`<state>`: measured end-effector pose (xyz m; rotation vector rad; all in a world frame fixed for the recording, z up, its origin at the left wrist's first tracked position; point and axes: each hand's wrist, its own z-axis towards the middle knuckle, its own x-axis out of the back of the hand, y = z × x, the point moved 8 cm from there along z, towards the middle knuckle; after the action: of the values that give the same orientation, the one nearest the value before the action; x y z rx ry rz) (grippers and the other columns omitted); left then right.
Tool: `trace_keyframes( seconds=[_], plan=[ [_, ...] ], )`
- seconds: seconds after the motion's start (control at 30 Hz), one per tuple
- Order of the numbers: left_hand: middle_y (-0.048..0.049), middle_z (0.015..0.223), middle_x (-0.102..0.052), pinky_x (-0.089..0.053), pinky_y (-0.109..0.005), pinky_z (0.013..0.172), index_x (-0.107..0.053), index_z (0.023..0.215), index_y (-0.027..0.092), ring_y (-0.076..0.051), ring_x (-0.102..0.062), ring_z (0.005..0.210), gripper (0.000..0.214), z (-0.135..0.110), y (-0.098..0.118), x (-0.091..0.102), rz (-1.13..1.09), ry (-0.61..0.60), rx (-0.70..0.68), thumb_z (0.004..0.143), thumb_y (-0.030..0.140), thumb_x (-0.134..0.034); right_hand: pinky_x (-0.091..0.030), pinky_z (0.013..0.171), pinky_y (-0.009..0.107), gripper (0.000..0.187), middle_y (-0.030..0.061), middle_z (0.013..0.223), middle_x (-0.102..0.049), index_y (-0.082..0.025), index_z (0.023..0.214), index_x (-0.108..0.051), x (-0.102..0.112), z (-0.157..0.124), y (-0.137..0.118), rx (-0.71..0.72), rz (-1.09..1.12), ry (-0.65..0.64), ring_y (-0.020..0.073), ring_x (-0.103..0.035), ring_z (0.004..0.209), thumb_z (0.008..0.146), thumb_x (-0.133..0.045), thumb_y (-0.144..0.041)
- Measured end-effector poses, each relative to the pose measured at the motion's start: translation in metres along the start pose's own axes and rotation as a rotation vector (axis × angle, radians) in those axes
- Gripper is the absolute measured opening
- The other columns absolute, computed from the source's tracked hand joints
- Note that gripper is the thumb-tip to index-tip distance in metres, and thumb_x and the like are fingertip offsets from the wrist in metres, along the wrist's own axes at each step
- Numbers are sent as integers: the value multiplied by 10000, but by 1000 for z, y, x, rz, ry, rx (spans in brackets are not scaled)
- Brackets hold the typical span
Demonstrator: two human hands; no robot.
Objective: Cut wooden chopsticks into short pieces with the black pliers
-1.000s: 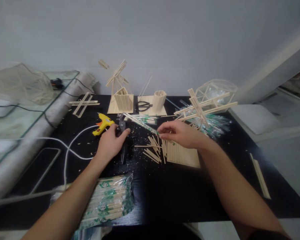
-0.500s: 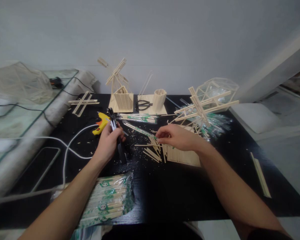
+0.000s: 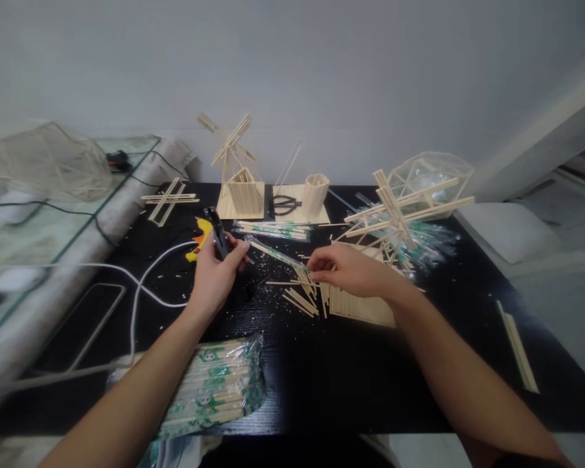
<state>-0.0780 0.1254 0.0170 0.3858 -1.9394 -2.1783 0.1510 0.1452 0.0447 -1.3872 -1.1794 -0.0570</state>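
Observation:
My left hand [image 3: 219, 266] is closed around a black hand tool [image 3: 217, 233] that stands tilted upward; its exact kind is hard to make out. Just behind it lies a yellow glue gun [image 3: 203, 235], partly covered by the hand. My right hand [image 3: 344, 268] has its fingertips pinched on the end of a thin wooden stick [image 3: 285, 283], which points left. Short cut sticks [image 3: 299, 301] lie below those fingers. Beside them, partly under my right wrist, is a flat panel of sticks [image 3: 358, 305]. A wrapped pair of chopsticks [image 3: 273, 251] lies between the hands.
Stick-built windmill [image 3: 246, 195] and round stick cup [image 3: 316, 195] stand at the back, with black scissors [image 3: 285, 205] between. A stick frame [image 3: 394, 208] rises at right. A bag of wrapped chopsticks [image 3: 214, 383] lies in front; a white cord [image 3: 136, 305] loops at left.
My left hand has turned, and the black tool in it shows from another angle. My right hand keeps its pinch almost in place. The whole view has shifted slightly.

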Motion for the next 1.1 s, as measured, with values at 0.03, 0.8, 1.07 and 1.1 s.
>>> trace_keyframes(
  seconds=[0.03, 0.8, 1.07, 1.1],
  plan=[
    [36, 754, -578, -438, -235, 526, -548, 874, 207, -110, -552, 600, 299, 0, 0, 1, 11, 6, 1, 749, 301, -804, -494, 713, 308, 105, 68, 854, -735, -140, 893, -711, 0, 0, 0, 5, 2, -3, 175, -651, 762, 857, -677, -233],
    [42, 690, -594, -419, -210, 516, -536, 829, 199, -112, -581, 604, 377, -4, -8, -4, 34, -64, 144, 678, 326, -857, -455, 702, 307, 108, 54, 848, -725, -161, 890, -715, -3, -1, 2, 48, -48, -48, 179, -629, 764, 860, -667, -252],
    [28, 723, -602, -418, -211, 508, -541, 839, 193, -134, -625, 663, 371, -5, -8, -9, -91, -101, 144, 686, 307, -859, -454, 689, 302, 99, 48, 837, -725, -167, 888, -710, -2, -2, 0, 46, -12, -51, 173, -622, 745, 857, -676, -255],
    [28, 721, -600, -416, -211, 507, -542, 837, 194, -133, -623, 662, 368, -5, -7, -10, -95, -104, 136, 685, 304, -859, -454, 687, 304, 98, 50, 836, -723, -166, 887, -709, -2, -2, 0, 40, -7, -53, 172, -621, 742, 856, -679, -254]
  ],
)
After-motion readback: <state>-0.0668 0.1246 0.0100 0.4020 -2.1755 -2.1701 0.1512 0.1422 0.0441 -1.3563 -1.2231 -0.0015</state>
